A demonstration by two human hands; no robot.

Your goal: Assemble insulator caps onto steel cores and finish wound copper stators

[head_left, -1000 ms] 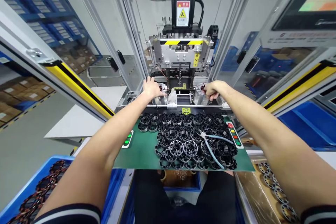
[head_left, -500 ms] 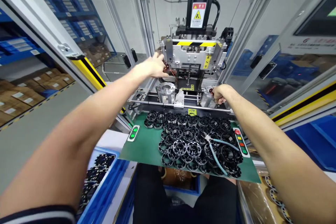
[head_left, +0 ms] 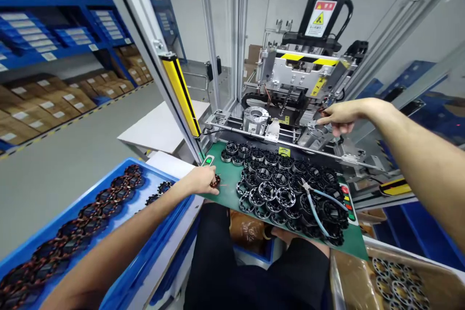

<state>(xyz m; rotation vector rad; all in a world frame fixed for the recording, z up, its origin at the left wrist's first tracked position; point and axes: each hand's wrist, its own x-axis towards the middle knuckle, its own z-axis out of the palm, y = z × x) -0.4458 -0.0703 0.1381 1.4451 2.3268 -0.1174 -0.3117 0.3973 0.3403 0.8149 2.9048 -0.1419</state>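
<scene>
My left hand is closed around a copper-wound stator above the left end of the green table, beside the green button panel. Part of the stator is hidden by the fingers. Over the right round metal fixture of the machine, my right hand has its fingers curled. A small dark reddish piece shows at its fingertips, too covered to name. The left metal fixture stands upright on the rail. Several unwound black and silver stators are stacked on the green table.
Blue-handled cutting pliers lie on the stators. At left, a blue tray holds rows of copper-wound stators. A yellow light-curtain post rises beside the table. Bare metal rings lie in a box at lower right.
My left hand has come down from the machine's left side to the table's left end with the wound stator. My right hand stays by the right fixture, slightly higher. The view has turned left.
</scene>
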